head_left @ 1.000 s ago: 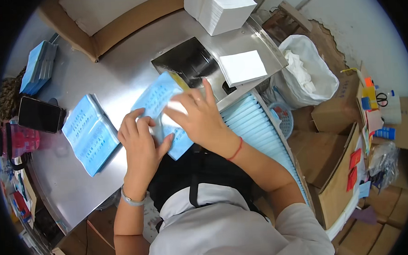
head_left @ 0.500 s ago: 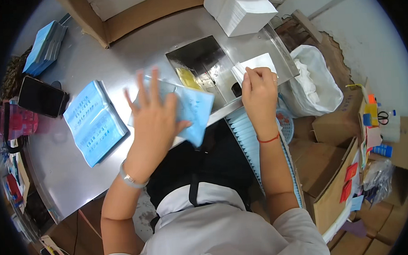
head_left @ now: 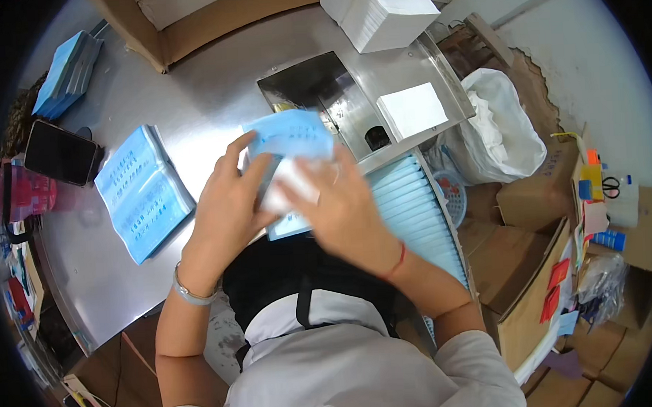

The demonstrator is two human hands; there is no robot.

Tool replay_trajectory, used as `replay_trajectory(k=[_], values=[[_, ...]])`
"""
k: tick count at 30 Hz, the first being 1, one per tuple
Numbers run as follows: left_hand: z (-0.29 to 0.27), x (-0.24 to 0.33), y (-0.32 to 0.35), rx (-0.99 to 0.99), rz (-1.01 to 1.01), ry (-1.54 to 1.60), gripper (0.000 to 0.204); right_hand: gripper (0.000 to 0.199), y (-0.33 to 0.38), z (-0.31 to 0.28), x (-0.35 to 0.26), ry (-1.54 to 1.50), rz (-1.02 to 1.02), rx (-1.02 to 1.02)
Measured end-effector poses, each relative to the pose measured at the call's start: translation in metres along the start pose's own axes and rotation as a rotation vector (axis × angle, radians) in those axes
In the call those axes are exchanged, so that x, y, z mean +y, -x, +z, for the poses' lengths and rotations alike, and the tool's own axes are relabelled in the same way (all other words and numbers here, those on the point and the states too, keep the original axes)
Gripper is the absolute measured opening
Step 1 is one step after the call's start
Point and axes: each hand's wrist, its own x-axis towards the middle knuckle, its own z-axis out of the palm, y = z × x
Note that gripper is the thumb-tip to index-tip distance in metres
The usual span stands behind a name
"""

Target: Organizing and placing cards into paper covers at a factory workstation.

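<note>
In front of me, at the table's near edge, a blue printed plastic sleeve (head_left: 294, 130) is held by my left hand (head_left: 224, 201), its fingers curled at the sleeve's left side. My right hand (head_left: 345, 213), smeared by motion, has a white folded paper (head_left: 285, 189) in its fingers. That paper lies over the middle of the sleeve; I cannot tell whether it is inside or on top. To the right, a small stack of white folded papers (head_left: 413, 111) rests on the table beside a dark opening (head_left: 317, 87).
Blue sleeves lie in a stack (head_left: 144, 197) on the left, with a phone (head_left: 62, 152) and another blue pile (head_left: 67, 73) beyond. A box of pale blue sleeves (head_left: 421, 214) stands by my right arm. White paper blocks (head_left: 391, 17), a cardboard box (head_left: 235, 27) and a white bag (head_left: 508, 134) stand farther off.
My right hand has moved left from the small white stack to the blue sleeve, bringing a white paper. The fingers of my left hand, spread over the sleeve before, are now curled at its side.
</note>
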Motion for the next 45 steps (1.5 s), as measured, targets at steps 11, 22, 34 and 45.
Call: replay_trajectory(k=[11,22,34,45], values=[[-0.025,-0.011,0.043,0.487,-0.462,0.174,0.049,0.014,-0.023,-0.011,0.077,0.123,0.371,0.301],[-0.002,-0.006,0.026,0.352,-0.199,-0.301,0.024,0.02,0.004,-0.005,0.099,0.353,0.469,0.225],[0.006,0.002,0.034,0.024,-0.154,-0.298,0.053,0.027,-0.004,0.011,-0.008,-0.19,-0.174,0.04],[0.005,0.032,-0.007,0.075,-0.098,-0.358,0.035,0.024,-0.001,-0.012,0.081,0.254,0.478,0.397]])
